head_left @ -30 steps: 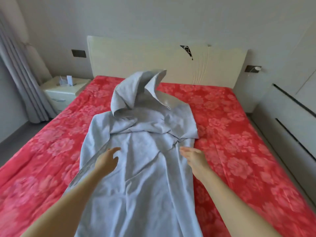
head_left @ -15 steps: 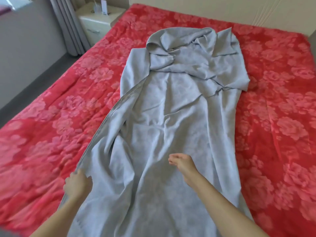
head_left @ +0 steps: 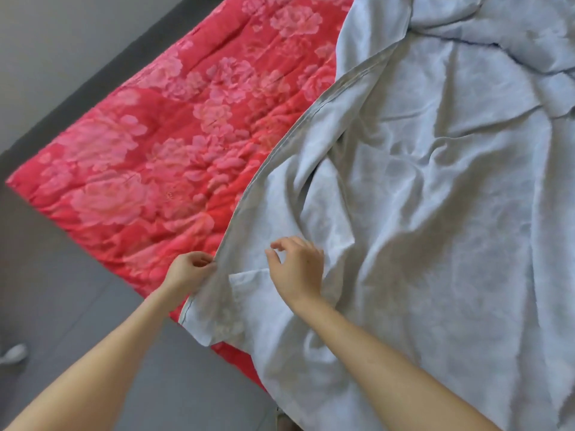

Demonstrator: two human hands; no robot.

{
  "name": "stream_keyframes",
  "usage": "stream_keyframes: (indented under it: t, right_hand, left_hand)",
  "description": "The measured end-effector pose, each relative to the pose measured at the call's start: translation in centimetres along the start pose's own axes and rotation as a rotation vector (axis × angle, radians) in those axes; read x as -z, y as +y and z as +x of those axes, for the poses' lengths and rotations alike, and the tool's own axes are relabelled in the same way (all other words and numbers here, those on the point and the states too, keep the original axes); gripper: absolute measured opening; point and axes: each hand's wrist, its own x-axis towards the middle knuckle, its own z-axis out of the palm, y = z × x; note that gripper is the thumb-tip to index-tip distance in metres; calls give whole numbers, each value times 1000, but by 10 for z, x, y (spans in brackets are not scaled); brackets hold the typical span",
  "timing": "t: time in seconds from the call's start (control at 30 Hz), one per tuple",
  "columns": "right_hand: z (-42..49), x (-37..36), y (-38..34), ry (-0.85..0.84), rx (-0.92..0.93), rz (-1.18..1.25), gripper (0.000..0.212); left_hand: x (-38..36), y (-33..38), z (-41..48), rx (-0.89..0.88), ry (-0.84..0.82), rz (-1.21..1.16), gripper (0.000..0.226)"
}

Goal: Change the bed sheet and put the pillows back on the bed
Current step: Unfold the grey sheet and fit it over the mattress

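Pinching the sheet [head_left: 435, 213] by its hem at the bed's [head_left: 149, 157] foot edge, the left hand [head_left: 189, 270] has slid down. The right hand [head_left: 298, 269], loosely curled and empty, has joined it. The sheet still lies bunched, so spreading it seems next.

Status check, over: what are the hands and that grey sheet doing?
Left hand pinches grey sheet hem. Right hand loose over it. Red quilt mostly uncovered.

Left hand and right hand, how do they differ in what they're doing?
The left hand pinches the hemmed edge of the sheet; the right hand holds nothing, its fingers loosely curled over the sheet. The left hand is beside the quilt; the right hand lies further in. Both are bare.
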Motion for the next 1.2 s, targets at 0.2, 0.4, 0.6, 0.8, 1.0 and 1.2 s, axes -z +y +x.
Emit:
stream_keyframes:
  t: [0.2, 0.4, 0.6, 0.8, 1.0, 1.2]
  right_hand:
    - [-5, -21, -40, -282, -241, 226, 43]
    - [-14, -28, -17, -189, -368, 473, 39]
    - [-45, 5, 3, -135, -341, 564, 42]
    - [-93, 98, 47, 217, -332, 459, 42]
    - [-191, 294, 122, 512, -371, 223, 39]
    - [-319, 430, 164, 730, -495, -168, 39]
  left_hand:
    - [2, 27, -62, -145, -215, -326, 3]
    - [-20, 29, -81, -166, -32, -203, 9]
    - [-37, 40, -110, -423, -38, 58, 9]
    - [-13, 54, -135, -398, 202, 94, 16]
    - [13, 73, -181, -225, 264, 119, 22]
    - [-19, 120, -240, -287, 264, 203, 19]
